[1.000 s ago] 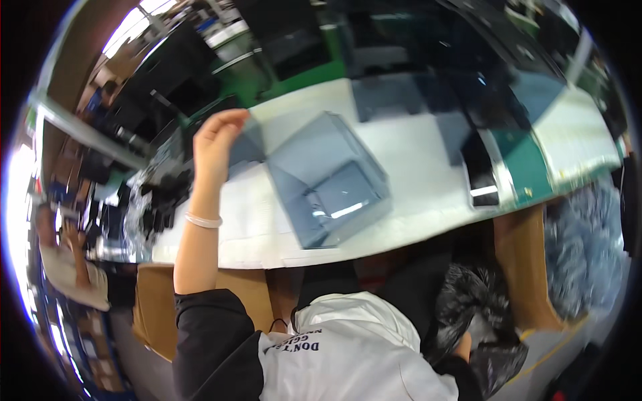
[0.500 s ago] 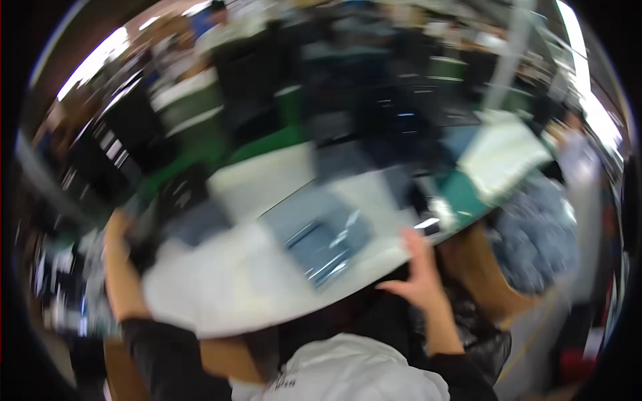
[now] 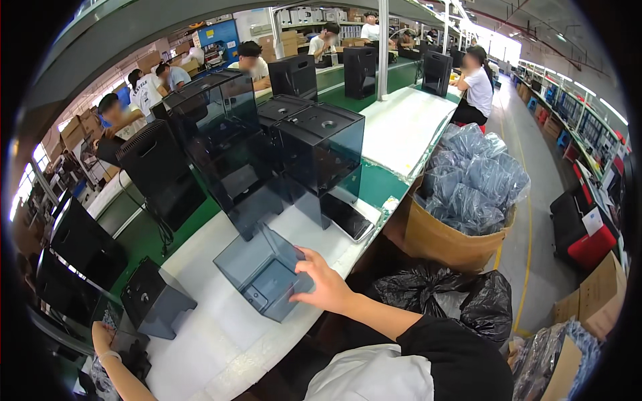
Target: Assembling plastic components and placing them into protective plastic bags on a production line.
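Lower centre of the frame: the right hand (image 3: 326, 287) rests on the near rim of a translucent grey-blue plastic box (image 3: 264, 272), fingers bent over its edge and closed on the wall. That box lies tilted on the white bench top (image 3: 221, 321), open side facing up and toward the person.

Lower left of the frame: the left hand (image 3: 102, 334) reaches to the bench edge beside a small dark angled housing (image 3: 152, 297); whether its fingers are apart or closed on anything cannot be told, as they are partly hidden among dark items.

Centre of the frame: 2 tall dark smoked-plastic casings (image 3: 321, 157) stand upright on the bench just beyond the box, with further black units (image 3: 160, 174) ranged to their left.

Right of the frame: a round cardboard bin (image 3: 441, 240) holds bagged grey parts, and a black plastic bag (image 3: 448, 297) sits just below it. Other workers sit along the upper edge.
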The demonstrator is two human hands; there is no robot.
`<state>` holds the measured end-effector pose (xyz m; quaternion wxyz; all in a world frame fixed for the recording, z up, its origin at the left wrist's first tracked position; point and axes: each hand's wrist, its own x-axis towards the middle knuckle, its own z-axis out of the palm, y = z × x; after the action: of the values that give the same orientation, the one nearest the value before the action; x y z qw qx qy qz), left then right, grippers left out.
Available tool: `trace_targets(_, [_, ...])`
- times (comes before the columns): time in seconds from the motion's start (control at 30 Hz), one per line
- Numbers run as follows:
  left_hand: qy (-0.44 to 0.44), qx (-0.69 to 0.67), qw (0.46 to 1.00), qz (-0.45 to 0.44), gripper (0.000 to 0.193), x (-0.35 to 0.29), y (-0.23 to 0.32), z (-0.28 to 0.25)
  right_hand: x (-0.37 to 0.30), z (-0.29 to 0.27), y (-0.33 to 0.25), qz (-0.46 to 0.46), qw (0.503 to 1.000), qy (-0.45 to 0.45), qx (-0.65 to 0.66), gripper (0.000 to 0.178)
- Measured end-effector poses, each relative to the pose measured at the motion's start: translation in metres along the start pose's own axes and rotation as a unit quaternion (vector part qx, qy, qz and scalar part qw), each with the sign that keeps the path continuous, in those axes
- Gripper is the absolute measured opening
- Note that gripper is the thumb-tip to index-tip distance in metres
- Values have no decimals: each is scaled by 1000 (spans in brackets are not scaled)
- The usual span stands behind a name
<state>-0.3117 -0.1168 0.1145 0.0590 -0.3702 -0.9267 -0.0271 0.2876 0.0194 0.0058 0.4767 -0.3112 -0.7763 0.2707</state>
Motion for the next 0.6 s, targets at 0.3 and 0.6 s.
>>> trace_targets(0.3, [283, -545, 776, 145, 35, -69, 33, -20, 16, -20, -53, -201, 977, 73, -15, 53])
trace_targets(0.6, [47, -812, 476, 335, 23, -338, 259, -65, 24, -1, -146, -358, 893, -68, 265, 39])
